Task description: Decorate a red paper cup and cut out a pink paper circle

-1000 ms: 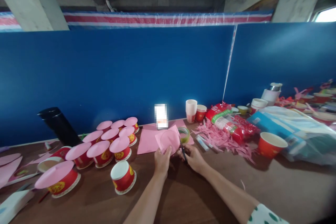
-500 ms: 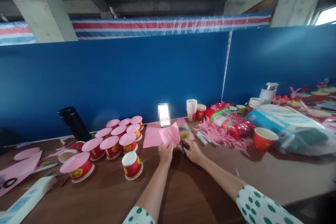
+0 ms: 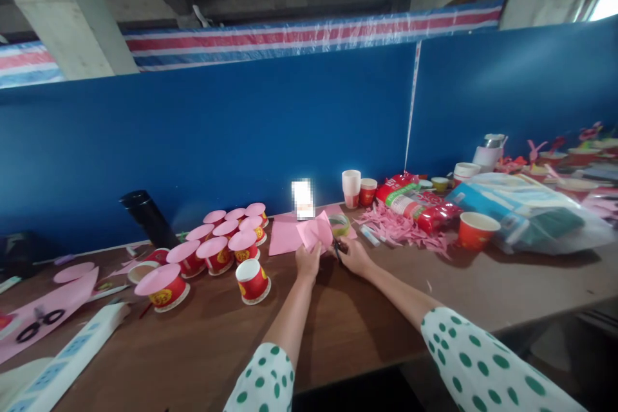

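Note:
My left hand (image 3: 308,262) is closed on the lower edge of a piece of pink paper (image 3: 316,230), held up off the table and slightly curled. In my right hand (image 3: 356,257) is a pair of dark-handled scissors (image 3: 337,248), their blades at the right edge of that paper. Behind it a larger pink sheet (image 3: 284,236) lies flat, with a roll of tape (image 3: 341,225) just right of the held piece. To the left, several upturned red paper cups (image 3: 164,297) carry pink paper discs. One upturned cup (image 3: 253,283) has no disc.
A black bottle (image 3: 147,217), a power strip (image 3: 72,354) and another pair of scissors (image 3: 41,324) are on the left. Pink paper shreds (image 3: 400,228), a red package (image 3: 418,203), an orange paper cup (image 3: 477,232) and a plastic bag (image 3: 535,212) lie right. A blue partition (image 3: 241,135) stands behind.
The view has shifted left and tilted down a little, showing more of the second scissors and the table's front edge. Both hands keep hold of the paper and scissors, the scissors still at its right edge.

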Tool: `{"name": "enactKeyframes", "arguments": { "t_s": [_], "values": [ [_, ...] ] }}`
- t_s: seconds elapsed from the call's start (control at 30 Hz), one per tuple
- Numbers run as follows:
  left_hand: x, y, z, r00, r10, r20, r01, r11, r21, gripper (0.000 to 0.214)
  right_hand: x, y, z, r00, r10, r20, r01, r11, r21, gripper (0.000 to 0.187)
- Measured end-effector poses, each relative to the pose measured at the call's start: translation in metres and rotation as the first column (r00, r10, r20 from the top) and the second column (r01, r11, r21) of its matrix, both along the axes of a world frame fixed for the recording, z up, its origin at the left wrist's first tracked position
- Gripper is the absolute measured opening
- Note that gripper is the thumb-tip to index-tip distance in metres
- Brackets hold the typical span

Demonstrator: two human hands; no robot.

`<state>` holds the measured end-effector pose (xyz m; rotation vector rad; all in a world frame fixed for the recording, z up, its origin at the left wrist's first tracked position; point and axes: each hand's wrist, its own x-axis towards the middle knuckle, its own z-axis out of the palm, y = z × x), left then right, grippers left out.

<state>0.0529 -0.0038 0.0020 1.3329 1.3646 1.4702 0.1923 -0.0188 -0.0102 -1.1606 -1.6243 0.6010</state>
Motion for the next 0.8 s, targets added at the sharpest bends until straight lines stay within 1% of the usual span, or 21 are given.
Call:
{"name": "enactKeyframes", "arguments": {
  "t_s": [0.17,0.37,0.6,0.8],
  "values": [
    [0.0003,0.001,-0.0035,0.999,-0.018,-0.04,0.018,1.0,-0.023,0.021,-0.0002,-0.0017,0.0019,1.0,-0.016,0.002,0.016,1.0,-0.003,0.016],
    [-0.0003,0.0039,-0.0051,0.996,-0.023,-0.091,0.023,1.0,0.001,0.019,-0.0013,-0.0009,0.0022,1.0,-0.006,0.004,0.006,1.0,0.006,0.015],
    [0.0001,0.0054,-0.001,0.991,-0.003,-0.134,0.003,1.0,-0.003,0.022,-0.0024,-0.0008,0.0045,1.0,0.002,-0.022,-0.001,1.0,0.011,0.016],
    [0.0013,0.0022,0.0027,0.994,-0.021,-0.111,0.022,1.0,0.006,0.019,-0.0015,0.0014,0.0012,0.999,0.0,-0.037,0.0,1.0,0.005,0.015]
  ]
}}
